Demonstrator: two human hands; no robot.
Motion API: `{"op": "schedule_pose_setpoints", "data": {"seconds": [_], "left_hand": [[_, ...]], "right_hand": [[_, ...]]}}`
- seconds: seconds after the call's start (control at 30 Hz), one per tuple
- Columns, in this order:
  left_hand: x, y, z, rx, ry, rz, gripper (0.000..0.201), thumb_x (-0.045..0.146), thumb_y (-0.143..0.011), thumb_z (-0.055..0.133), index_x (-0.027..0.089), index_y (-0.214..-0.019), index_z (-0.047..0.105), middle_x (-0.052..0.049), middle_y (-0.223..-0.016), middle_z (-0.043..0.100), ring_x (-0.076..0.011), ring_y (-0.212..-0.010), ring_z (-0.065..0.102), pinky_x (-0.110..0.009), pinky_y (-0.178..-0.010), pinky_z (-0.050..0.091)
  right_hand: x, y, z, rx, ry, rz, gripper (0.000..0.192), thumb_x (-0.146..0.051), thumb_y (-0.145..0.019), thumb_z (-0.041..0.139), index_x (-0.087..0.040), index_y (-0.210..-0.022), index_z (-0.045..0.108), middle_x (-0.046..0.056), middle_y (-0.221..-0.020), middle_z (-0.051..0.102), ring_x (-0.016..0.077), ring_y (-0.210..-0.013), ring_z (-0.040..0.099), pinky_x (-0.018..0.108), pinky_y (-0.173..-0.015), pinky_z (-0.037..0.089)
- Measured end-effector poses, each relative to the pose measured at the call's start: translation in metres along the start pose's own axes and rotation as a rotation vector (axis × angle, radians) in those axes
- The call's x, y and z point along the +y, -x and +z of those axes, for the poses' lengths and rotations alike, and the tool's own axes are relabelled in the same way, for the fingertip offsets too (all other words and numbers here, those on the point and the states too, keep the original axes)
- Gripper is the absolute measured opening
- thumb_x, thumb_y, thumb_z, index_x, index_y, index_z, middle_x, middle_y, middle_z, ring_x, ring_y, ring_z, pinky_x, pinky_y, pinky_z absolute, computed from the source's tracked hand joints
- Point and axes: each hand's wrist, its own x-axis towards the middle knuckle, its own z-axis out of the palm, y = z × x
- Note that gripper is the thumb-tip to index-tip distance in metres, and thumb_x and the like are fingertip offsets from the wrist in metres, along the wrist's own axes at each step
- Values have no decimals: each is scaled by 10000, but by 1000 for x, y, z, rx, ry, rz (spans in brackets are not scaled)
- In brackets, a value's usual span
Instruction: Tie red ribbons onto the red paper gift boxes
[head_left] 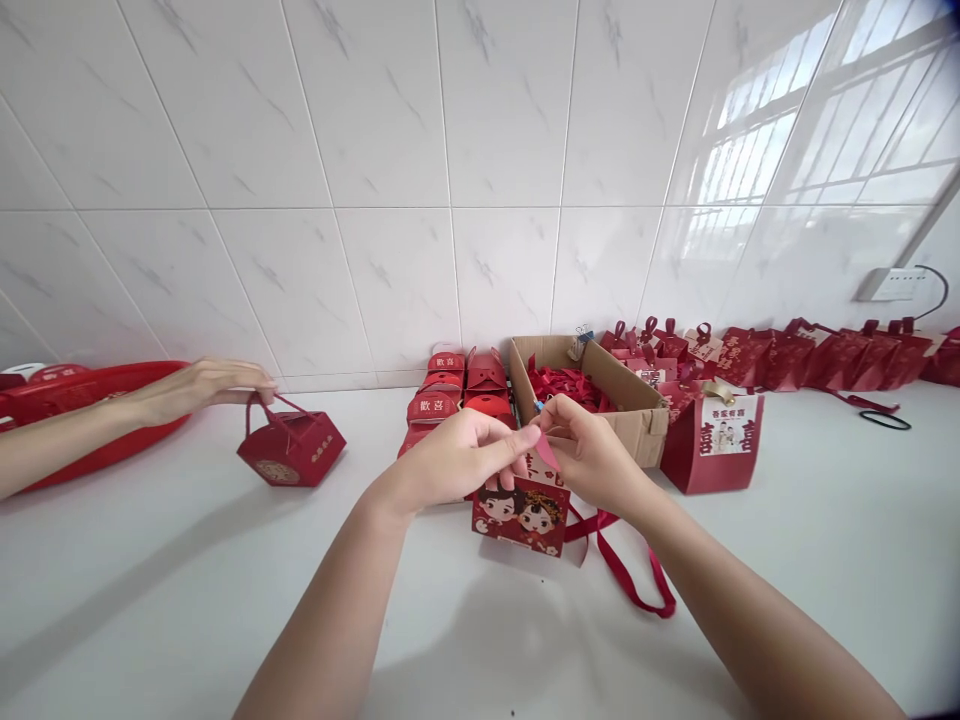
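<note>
In the middle of the head view a small red paper gift box (519,518), printed with a cartoon couple, is at my fingers. My left hand (457,455) is closed in a pinch at its top, thumb and fingers on a ribbon (547,452) that looks pink in the light. My right hand (589,450) pinches the same ribbon from the other side, its fingertips close to my left thumb. A long dark red ribbon tail (630,578) loops onto the white table to the right of the box. My fingers hide the box's top.
Behind my hands stand stacked red boxes (433,407) and a cardboard box (637,425) of red ribbons. A larger red gift box (712,450) and several red bags (806,358) line the right. At left, another person's hand (206,388) holds a handled red box (292,448) beside a red basin (169,435).
</note>
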Motion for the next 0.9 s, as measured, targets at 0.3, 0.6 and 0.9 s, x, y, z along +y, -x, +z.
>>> {"op": "schedule_pose_setpoints", "data": {"seconds": [0.3,0.6,0.9], "left_hand": [[-1,1,-1,-86,-89,72,313,473,-736,656,178,-680,566,46,-580,497,-64,-473,401,-199,-434,314],[-7,-2,-5,141,-150,125,207,410,-773,637,203,-781,647,20,-727,625,-126,-678,559,-236,-613,442],[-6,-5,0,287,-189,145,179,401,-765,651,223,-754,667,29,-775,670,-123,-677,560,-232,-597,437]], "right_hand": [[-6,2,-3,-9,-20,11,164,-114,-732,468,-221,-832,395,30,-934,601,155,-756,599,257,-567,444],[-7,2,-2,-44,-113,55,153,-169,-782,524,-223,-826,387,-39,-731,487,100,-609,497,240,-538,383],[-6,2,-1,-59,-88,64,169,-149,-774,515,-226,-826,374,-60,-663,424,91,-573,402,224,-516,315]]}}
